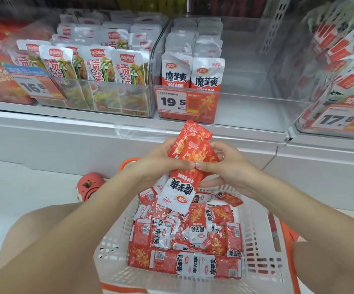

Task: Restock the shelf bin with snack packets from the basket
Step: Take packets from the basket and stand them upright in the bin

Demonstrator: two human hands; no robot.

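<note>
Neighbouring bin of green-printed packets

Snack packets: red-orange with white band, black characters. Basket: white lattice, orange handles. Shelf bin: clear, red-and-white price tag. Neighbouring bin packets: white, green-yellow print.

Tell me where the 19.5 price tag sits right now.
In the head view, the 19.5 price tag sits centre frame on the clear shelf bin front's left end, below two upright snack packets.
</note>
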